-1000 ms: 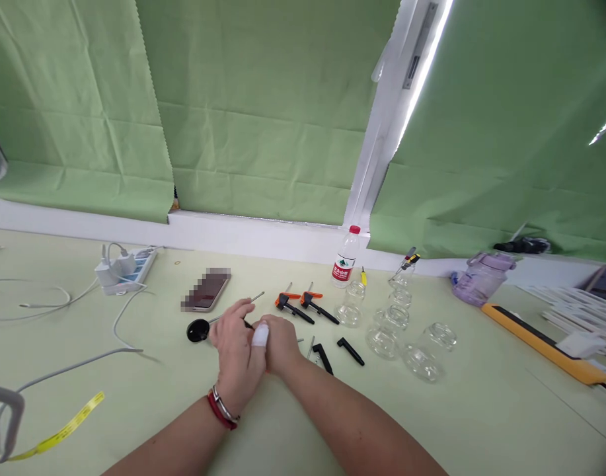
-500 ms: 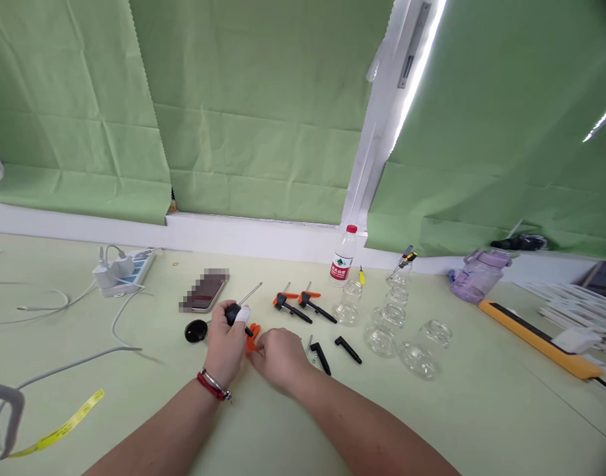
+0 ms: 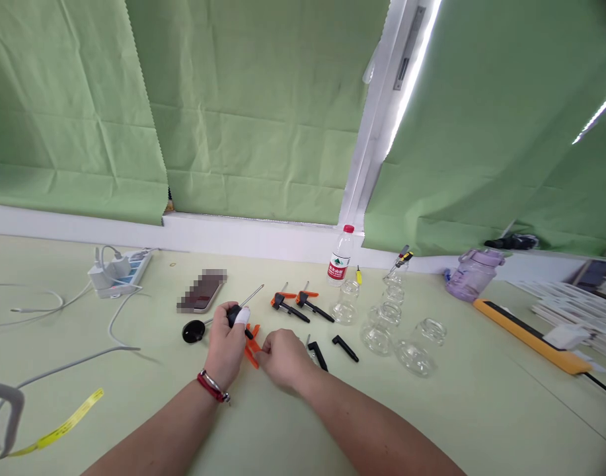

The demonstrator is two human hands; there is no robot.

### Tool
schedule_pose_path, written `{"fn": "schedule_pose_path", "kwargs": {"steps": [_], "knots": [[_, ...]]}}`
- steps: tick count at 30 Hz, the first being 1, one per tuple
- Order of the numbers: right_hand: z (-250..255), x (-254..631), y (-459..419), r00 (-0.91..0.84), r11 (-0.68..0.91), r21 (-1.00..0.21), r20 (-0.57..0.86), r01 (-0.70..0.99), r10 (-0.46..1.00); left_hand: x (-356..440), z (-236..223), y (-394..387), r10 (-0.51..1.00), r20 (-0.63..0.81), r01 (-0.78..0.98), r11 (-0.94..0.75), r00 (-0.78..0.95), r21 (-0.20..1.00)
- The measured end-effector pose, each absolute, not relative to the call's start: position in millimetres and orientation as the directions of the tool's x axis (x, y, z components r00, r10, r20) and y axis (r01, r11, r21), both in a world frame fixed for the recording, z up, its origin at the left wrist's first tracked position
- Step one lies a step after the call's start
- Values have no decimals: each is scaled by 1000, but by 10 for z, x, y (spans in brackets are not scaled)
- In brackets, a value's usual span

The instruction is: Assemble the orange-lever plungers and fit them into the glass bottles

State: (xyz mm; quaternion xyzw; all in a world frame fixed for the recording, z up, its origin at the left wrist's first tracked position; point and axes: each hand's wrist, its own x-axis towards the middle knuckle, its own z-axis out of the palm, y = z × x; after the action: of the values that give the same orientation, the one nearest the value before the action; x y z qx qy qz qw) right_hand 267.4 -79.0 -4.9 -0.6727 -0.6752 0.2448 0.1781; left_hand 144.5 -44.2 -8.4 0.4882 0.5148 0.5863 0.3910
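Observation:
My left hand (image 3: 226,344) is closed round a black plastic part (image 3: 232,315) with a thin metal rod pointing up and right; a white wrap covers one fingertip. Between my hands lie forked orange plastic pieces (image 3: 253,346). The fingers of my right hand (image 3: 283,357) are pinched together at their right edge. Left of my left hand is a round black disc (image 3: 193,331) with a metal rod. Beyond lie two black-and-orange assemblies (image 3: 289,308) with rods. Two bent black handles (image 3: 345,348) rest to the right, near small metal bits partly hidden by my right hand.
Several clear glass vessels (image 3: 416,357) stand or lie at right, one holding screwdrivers. A red-capped water bottle (image 3: 339,259) stands behind. A phone (image 3: 208,292), a power strip (image 3: 139,264) and cables are at left. A purple bottle (image 3: 474,274) and yellow bar (image 3: 530,336) lie far right.
My right hand has shifted slightly right, and more of the orange pieces shows between my hands. My left hand keeps its hold. The whole view has moved slightly.

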Motion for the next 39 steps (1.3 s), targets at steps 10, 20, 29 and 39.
{"fn": "schedule_pose_path", "kwargs": {"steps": [10, 20, 29, 39], "knots": [[45, 3429, -958, -35, -66, -951, -80, 304, 996, 1474, -95, -471, 975, 191, 25, -190, -113, 982], [-105, 3900, -1178, -43, -60, -967, -51, -248, 998, 1542, -105, -590, 972, 90, 49, -103, 218, 993], [-203, 3960, -1161, -96, -164, -890, -135, -425, 986, 1580, 10, -704, 902, 42, -93, -3, 430, 996], [-234, 3949, -1190, -195, -226, -869, -154, -439, 969, 1586, 5, -729, 868, 51, -172, 41, 495, 984]]}}
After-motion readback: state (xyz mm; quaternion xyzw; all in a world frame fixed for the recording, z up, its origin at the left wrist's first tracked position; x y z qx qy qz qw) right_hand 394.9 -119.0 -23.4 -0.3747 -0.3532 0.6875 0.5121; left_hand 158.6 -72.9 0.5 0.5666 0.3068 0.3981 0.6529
